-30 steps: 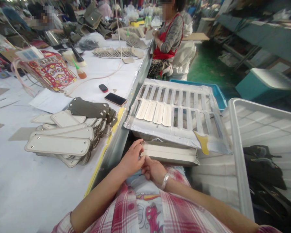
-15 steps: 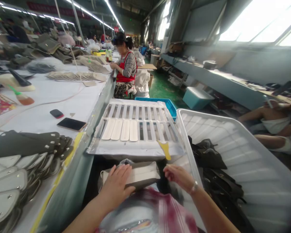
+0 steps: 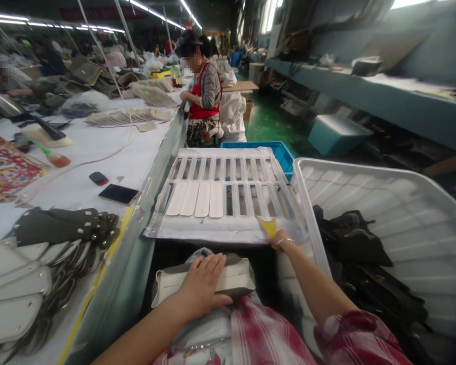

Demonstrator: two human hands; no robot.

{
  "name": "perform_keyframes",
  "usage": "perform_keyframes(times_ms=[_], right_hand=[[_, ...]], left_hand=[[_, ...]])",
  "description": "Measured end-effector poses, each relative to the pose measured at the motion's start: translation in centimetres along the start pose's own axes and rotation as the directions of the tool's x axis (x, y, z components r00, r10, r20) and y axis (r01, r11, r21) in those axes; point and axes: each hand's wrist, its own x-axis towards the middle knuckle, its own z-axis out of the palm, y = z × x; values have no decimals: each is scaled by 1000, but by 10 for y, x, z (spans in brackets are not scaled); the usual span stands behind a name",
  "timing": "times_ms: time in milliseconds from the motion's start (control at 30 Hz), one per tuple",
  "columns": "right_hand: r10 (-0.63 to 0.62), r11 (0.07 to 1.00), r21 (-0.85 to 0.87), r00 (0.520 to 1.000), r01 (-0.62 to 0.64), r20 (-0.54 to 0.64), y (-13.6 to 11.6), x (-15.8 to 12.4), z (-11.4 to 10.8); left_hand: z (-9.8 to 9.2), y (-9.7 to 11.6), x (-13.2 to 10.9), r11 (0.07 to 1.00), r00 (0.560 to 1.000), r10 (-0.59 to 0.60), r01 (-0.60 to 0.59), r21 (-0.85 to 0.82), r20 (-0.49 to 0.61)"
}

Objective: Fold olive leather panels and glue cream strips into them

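Note:
My left hand [image 3: 202, 284] lies flat, fingers stretched, on a dark grey piece with a cream panel [image 3: 233, 272], which looks like a bag part and rests over my lap. My right hand [image 3: 281, 239] is closed round the narrow end of a yellow flat scraper [image 3: 266, 226] at the front right corner of a white slatted rack [image 3: 197, 226]. The scraper's wide forked end still lies on the rack. Several cream strips [image 3: 202, 199] lie side by side across the rack's left slots.
A white bin [image 3: 365, 170] with dark pieces [image 3: 359, 238] stands right. On the left table are a phone [image 3: 118, 193], stacked grey-and-white pieces [image 3: 15, 289] and a glue bottle [image 3: 59, 159]. A blue crate [image 3: 279, 149] sits behind the rack; a person in a red apron [image 3: 205, 99] sits beyond.
My right hand has moved forward from beside the grey piece and closed on the yellow scraper. My left hand stays on the grey piece. The camera view has turned slightly left.

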Motion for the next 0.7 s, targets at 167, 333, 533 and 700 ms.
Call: perform_keyframes(times_ms=[167,333,533,700], right_hand=[[157,972,150,973,-183,170,11,3,-11],[-14,933,354,973,-70,230,15,-48,-3],[-148,954,290,961,76,236,15,-112,6],[-300,935,-128,930,331,214,7,-131,0]], left_hand=[[-1,10,22,999,997,38,-37,-21,74],[-16,8,46,981,978,137,-111,-159,159],[-28,-17,91,827,815,383,-93,-555,434],[-12,-31,116,619,721,505,80,-782,474]])
